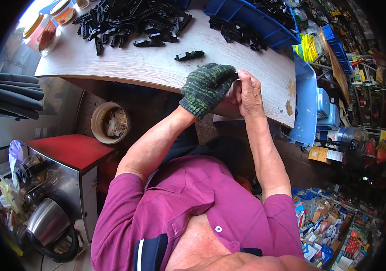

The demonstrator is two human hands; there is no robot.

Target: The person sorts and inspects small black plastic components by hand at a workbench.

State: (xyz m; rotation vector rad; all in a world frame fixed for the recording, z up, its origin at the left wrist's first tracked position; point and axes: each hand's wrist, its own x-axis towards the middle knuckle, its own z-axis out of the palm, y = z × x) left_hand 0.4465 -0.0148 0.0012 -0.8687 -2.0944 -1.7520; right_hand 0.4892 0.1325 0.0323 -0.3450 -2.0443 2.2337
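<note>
Over the front edge of the pale wooden table (111, 63), my two hands meet with fingers curled. My left hand (207, 88) wears a dark green-and-black knit glove and is closed. Bare and pinched, my right hand (250, 95) touches the glove's fingertips with its thumb up. Whatever lies between them is hidden or too small to make out. Just beyond the glove rests a single black plastic part (189, 55). A large heap of similar black parts (130, 22) covers the back left of the table, and a smaller heap (238, 32) lies at the back right.
A blue crate (265, 25) stands behind the smaller heap. Beside the table's right end is a blue plastic bin (305, 101). Lidded jars (39, 34) sit at the far left. Below are a waste bucket (96, 124), a red-topped cabinet (73, 150) and a steel kettle (48, 221).
</note>
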